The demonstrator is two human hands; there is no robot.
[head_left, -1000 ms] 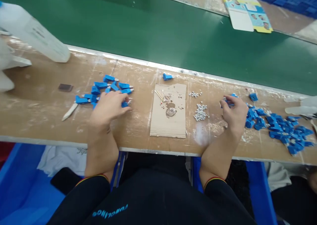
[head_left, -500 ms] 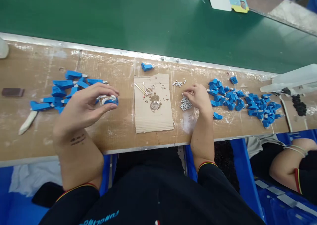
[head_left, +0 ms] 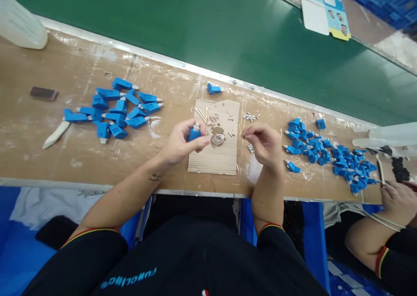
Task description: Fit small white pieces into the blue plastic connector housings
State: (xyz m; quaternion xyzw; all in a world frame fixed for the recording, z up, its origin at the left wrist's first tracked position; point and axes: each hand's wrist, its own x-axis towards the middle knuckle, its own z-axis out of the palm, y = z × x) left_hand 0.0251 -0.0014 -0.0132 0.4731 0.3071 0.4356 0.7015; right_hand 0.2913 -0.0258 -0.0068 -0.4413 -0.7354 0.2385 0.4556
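Clock centred on the cardboard pad (head_left: 211, 163), 12 toward the belt. Nearest: dark shirt (head_left: 202, 257) is filling 6. White cloth (head_left: 42, 209) and a flat black object (head_left: 56, 231) are lying below bench level at 8. Blue bin (head_left: 314, 244) is sitting under the bench edge at 4. Co-worker's hand (head_left: 399, 202) is resting at the bench between 3 and 4, near some black bits (head_left: 400, 170).

Left hand (head_left: 180, 144) is overlapping the pad's 9 o'clock edge, thumb and fingers clamping a blue piece (head_left: 194, 134), pale tip pointing to 12. Right hand (head_left: 265, 144) is hovering at 3, thumb and fingertips pinching together; can't tell if anything's between them. It's partly hiding a pile of grey bits (head_left: 250, 148); a smaller grey pile (head_left: 250, 116) is lying at 2.

Pad is carrying a clear round blob (head_left: 217, 139), dark specks and thin sticks (head_left: 201, 115), those at its 11.

More blue pieces (head_left: 308, 142) are lying loose from 3 toward 4. Another blue group (head_left: 119, 107) is spreading between 9 and 10, white tool (head_left: 55, 135) touching or just beside its outer end, brown block (head_left: 44, 93) lying farther out. Lone blue piece (head_left: 213, 88) is sitting at 12, just beyond the pad.

Farther: pale bottle (head_left: 22, 22) is showing at 10, green belt (head_left: 195, 35) is running across 12, printed carton (head_left: 324, 9) is lying between 1 and 2, blue crates (head_left: 374, 1) are sitting at 2.
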